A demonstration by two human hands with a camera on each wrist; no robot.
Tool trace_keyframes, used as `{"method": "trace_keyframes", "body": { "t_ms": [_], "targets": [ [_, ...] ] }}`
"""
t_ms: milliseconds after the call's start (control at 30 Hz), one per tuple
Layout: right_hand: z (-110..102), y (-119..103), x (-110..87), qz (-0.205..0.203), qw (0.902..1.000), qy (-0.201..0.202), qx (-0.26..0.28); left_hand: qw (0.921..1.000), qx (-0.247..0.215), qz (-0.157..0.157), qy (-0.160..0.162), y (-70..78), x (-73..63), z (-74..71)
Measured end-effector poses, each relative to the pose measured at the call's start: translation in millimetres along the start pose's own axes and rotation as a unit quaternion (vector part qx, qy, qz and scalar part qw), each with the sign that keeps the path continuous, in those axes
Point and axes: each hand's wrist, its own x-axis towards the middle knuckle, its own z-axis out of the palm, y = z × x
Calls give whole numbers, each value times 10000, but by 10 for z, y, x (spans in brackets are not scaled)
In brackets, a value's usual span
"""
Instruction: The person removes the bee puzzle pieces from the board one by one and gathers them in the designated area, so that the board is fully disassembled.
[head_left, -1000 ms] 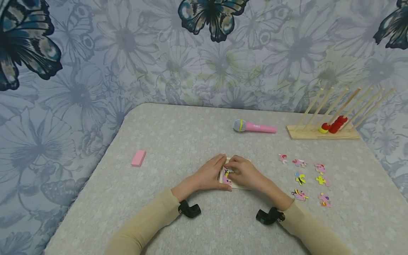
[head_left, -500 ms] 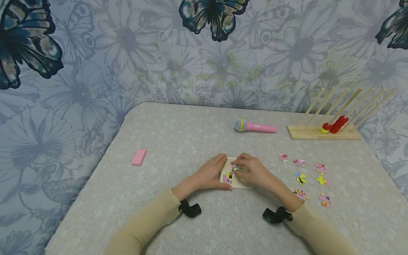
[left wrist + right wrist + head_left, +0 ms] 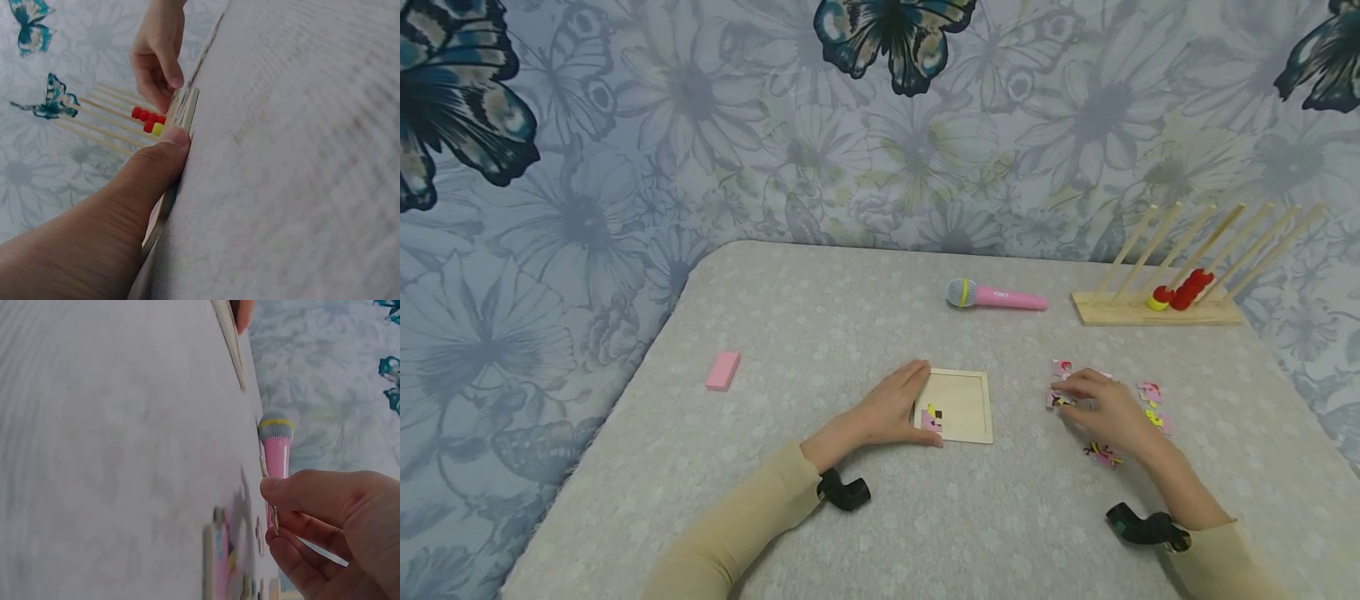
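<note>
A shallow wooden puzzle tray (image 3: 966, 404) lies in the middle of the table, with one pink-and-yellow jigsaw piece (image 3: 932, 418) in its lower left corner. My left hand (image 3: 891, 408) holds the tray by its left side, fingers at the upper left corner and thumb along the near edge. In the left wrist view the thumb (image 3: 153, 162) lies against the tray's rim. To the right, my right hand (image 3: 1108, 412) pinches a jigsaw piece (image 3: 1059, 401) between thumb and fingertips, above the table. The right wrist view shows this piece edge-on.
Several loose jigsaw pieces (image 3: 1102, 454) lie around and partly beneath my right hand. Behind are a pink microphone (image 3: 1011, 300) and a wooden peg stand (image 3: 1210, 315) with red and yellow beads. A pink block (image 3: 723, 371) sits at the left. The patterned wall borders the table's back.
My right hand has moved from the tray to the loose pieces on the right, a jigsaw piece in its fingers. The left hand has stayed at the tray.
</note>
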Motion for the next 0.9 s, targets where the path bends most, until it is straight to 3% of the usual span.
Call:
{"method": "trace_keyframes", "body": {
  "t_ms": [367, 500, 600, 667, 767, 900],
  "targets": [
    [13, 92, 2, -126, 9997, 50, -196, 10000, -47, -5, 12, -20, -25, -39],
    [26, -18, 176, -263, 9993, 271, -64, 10000, -18, -45, 27, -35, -31, -46],
    [134, -242, 392, -629, 9971, 403, 122, 10000, 4, -41, 69, -37, -26, -44],
    [269, -434, 511, -954, 9946, 210, 350, 10000, 43, -16, 63, -27, -20, -38],
    [500, -706, 598, -1309, 9879, -412, 721, 9999, 110, 47, 18, -14, -15, -12],
    [723, -918, 616, -1372, 9829, -921, 808, 9997, 162, 135, 78, -11, -6, 2]
  ]
}}
